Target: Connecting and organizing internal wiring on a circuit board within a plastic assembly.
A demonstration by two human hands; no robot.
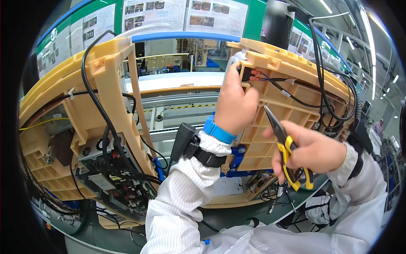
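My right hand [311,150] grips needle-nose pliers [277,127] with yellow and black handles. Their pointed jaws aim up and left, close to the ribbed inner side of a beige plastic housing [264,148]. At the upper left corner of that housing, my left hand [239,103] is closed, its fingertips partly hidden behind the edge. What it pinches there does not show. Right beside its fingers is a small black part [245,74] with orange-red terminals [256,75]. Blue and black wires [281,89] run from these along the housing to the right.
A second beige housing [120,84] stands at left, with a circuit assembly [112,173] and loose black cables [86,72]. Behind lies a conveyor [177,114]. Posted sheets [154,15] hang above. Looped cables [323,93] dangle at right. Beneath the right housing is a blue bracket [237,163].
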